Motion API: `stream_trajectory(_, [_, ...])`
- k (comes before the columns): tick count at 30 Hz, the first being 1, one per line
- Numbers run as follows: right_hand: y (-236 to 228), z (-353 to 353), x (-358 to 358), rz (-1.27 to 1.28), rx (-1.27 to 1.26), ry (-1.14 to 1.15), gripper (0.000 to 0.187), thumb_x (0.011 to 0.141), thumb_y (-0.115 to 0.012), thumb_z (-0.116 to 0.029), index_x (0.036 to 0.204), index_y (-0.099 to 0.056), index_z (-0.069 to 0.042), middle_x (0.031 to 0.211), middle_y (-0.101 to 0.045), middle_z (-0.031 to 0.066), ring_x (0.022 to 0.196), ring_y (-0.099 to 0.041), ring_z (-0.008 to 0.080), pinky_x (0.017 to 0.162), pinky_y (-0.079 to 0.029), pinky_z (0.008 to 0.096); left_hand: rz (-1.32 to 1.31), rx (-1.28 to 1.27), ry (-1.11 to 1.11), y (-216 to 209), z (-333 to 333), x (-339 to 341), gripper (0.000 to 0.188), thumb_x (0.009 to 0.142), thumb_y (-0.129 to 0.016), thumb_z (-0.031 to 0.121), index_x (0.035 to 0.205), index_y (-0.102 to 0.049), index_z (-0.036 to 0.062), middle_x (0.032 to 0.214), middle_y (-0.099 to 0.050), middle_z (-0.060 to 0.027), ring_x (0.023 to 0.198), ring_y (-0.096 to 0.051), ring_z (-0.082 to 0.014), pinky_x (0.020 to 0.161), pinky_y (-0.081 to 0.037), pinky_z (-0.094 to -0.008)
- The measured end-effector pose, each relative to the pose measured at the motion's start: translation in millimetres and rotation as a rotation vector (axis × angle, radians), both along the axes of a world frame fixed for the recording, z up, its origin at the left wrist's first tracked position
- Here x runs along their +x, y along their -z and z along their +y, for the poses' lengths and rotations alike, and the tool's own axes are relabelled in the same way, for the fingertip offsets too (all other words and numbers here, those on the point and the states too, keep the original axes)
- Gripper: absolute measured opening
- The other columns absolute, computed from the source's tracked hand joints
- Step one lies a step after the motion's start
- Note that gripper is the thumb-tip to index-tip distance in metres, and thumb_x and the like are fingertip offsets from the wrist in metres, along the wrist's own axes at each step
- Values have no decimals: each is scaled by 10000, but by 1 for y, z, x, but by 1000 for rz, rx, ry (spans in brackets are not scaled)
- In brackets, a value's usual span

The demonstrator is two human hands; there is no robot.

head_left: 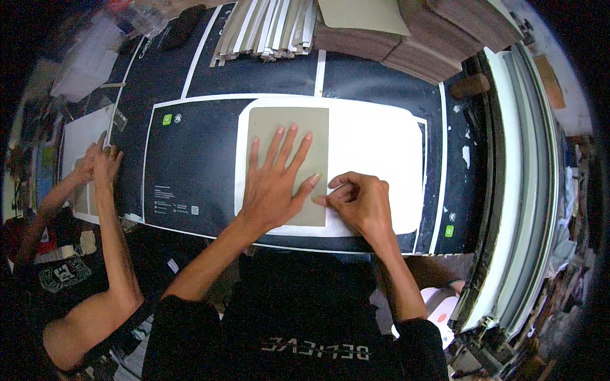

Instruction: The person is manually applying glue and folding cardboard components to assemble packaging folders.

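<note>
My left hand (272, 190) lies flat with its fingers spread on a grey-brown board (314, 136). That board rests on the left half of a white sheet (375, 140) with rounded corners. At the board's right edge, my right hand (367, 202) is closed, its fingers curled and its thumb tip over the edge. Whatever may be between those fingers is too small or hidden to make out. Beneath the sheet is a dark printed panel (194, 152) with a white border.
Stacks of brown board (422, 57) and a bundle of pale strips (264, 32) stand at the far side. A long metal rail (518, 190) runs along the right, beside a dark cylindrical piece (470, 87). To the left, another person's hands (101, 162) press on a pale sheet (79, 136).
</note>
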State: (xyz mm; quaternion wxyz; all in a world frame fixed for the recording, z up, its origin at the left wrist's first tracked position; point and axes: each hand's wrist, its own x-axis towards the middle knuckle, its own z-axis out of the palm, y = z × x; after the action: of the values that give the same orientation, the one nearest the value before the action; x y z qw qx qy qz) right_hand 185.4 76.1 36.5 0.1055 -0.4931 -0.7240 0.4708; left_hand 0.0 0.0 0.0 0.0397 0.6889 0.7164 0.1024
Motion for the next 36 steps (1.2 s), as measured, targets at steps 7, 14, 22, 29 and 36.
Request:
stream_trajectory(7, [-5,-5,-3,10,15,31,342,735,-916,-155,935,-734,55,677,-724,122,602,-695,156,586,-567,286,-56,85,18,-2,-2,-2,702,1036,-462,506,1602,-324,114,1645,-292,-205,1534,-250,-389,1219,-121,-637])
stream_trajectory(14, [-27,9,-12,35,413,-53,551,715,-908,-118,1210,-683,-30,1139,-723,165,815,-735,236,715,-601,328,-86,114,9,2,-2,-2,715,1029,-448,533,1613,-306,146,1673,-249,-173,1546,-220,-385,1224,-99,-642])
stream_trajectory(22, [-69,194,-80,47,1247,-189,707,784,-813,-65,1437,-546,-106,1239,-690,181,1051,-679,411,920,-545,479,-58,63,8,3,1,1,708,1042,-415,537,1627,-262,168,1688,-192,-183,1560,-181,-375,1238,-72,-617])
stream_trajectory(29, [-63,180,-60,33,1291,-301,467,826,-667,33,1279,-669,-82,1175,-717,159,1033,-704,387,874,-569,462,-170,47,20,2,-14,-14,680,1045,-457,489,1618,-287,165,1682,-194,-204,1565,-167,-364,1246,-44,-597])
stream_trajectory(36, [-106,68,-18,603,989,332,209,867,-769,44,1075,-753,46,1031,-777,166,918,-746,181,833,-590,285,-787,319,-76,-70,25,-13,617,1062,-492,397,1489,-429,-43,1276,-661,-258,1192,-642,-355,1055,-460,-440])
